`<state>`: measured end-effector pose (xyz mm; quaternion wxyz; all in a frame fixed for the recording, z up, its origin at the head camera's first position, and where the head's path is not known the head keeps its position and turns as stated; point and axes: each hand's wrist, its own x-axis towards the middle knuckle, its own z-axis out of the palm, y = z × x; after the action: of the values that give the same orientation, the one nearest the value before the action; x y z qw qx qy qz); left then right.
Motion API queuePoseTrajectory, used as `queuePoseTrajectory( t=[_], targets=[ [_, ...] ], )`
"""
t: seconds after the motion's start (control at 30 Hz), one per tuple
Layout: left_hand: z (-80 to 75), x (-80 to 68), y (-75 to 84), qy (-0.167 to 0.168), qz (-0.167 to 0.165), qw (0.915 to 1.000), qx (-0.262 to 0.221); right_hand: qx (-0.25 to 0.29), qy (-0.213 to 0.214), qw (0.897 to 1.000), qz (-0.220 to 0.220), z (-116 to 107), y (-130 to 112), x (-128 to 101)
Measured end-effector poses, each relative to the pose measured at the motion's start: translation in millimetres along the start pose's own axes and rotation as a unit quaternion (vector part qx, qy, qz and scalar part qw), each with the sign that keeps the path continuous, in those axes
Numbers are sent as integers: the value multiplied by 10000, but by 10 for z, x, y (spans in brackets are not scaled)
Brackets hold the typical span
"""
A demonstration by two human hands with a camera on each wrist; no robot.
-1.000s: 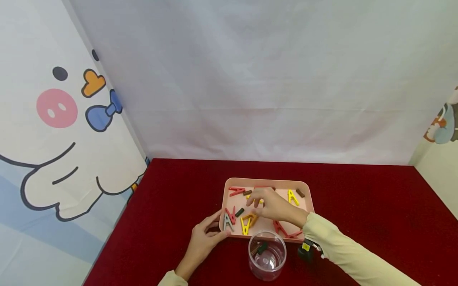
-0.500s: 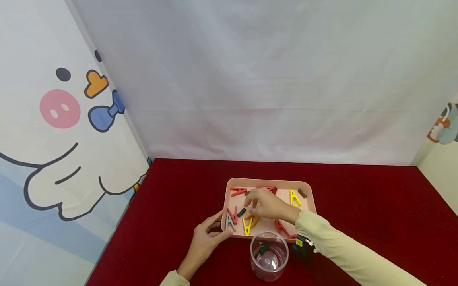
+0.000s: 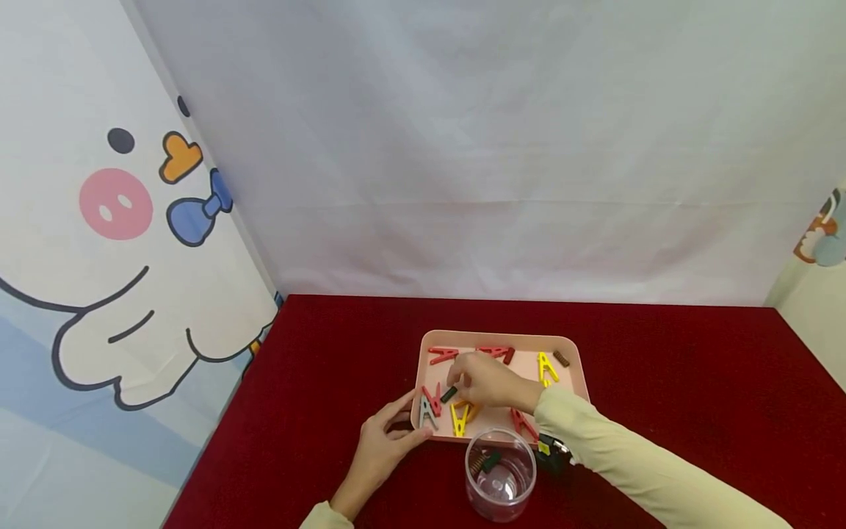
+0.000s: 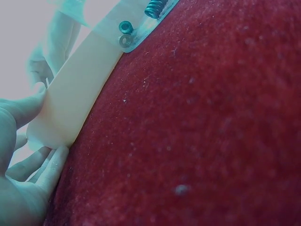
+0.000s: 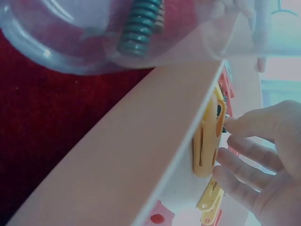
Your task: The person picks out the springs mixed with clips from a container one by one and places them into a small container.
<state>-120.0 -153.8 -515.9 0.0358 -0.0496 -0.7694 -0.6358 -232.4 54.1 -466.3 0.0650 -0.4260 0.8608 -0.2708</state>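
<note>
My left hand [image 3: 380, 448] grips the near left corner of a pale pink tray [image 3: 538, 342]; in the left wrist view its thumb [image 4: 30, 106] lies on the rim and the fingers bend under the corner. Over the middle of the tray hovers my right hand [image 3: 492, 378], fingers loosely bent and pointing down. Its fingertips come close to a dark green spring [image 3: 449, 394]. In the right wrist view they are beside an orange clip [image 5: 204, 146], and nothing held shows between them. Red clips [image 3: 432, 399], yellow clips [image 3: 459, 420] and a grey clip [image 3: 427, 411] lie about.
A clear plastic cup [image 3: 500, 499] stands before the tray's near edge, with a green spring [image 3: 490, 461] and a brown spring [image 3: 476, 464] inside. Another brown spring [image 3: 561, 358] lies at the tray's far right. Red cloth [image 3: 674, 382] covers the table.
My right hand has shifted slightly left and down toward the dark green spring, its fingers drawing closer together. My left hand stays on the tray corner. The head view has turned a little.
</note>
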Motion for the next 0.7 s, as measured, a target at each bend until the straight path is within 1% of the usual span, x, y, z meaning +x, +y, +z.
queuePoseTrajectory(
  t=[0.17,0.37,0.6,0.7],
  targets=[
    [-6,-2,2,-1,-27,10000,5,-55,-104,9999,-85,20,-41,24],
    [-9,-2,-13,-3,-96,10000,17,-248,-76,9992,-297,52,-45,52],
    [-10,-3,-1,-48,-97,9999,-50,-197,-146,9992,-319,91,-2,86],
    [-13,-1,-3,-74,-45,9999,-86,-113,-197,9991,-369,96,12,92]
  ],
)
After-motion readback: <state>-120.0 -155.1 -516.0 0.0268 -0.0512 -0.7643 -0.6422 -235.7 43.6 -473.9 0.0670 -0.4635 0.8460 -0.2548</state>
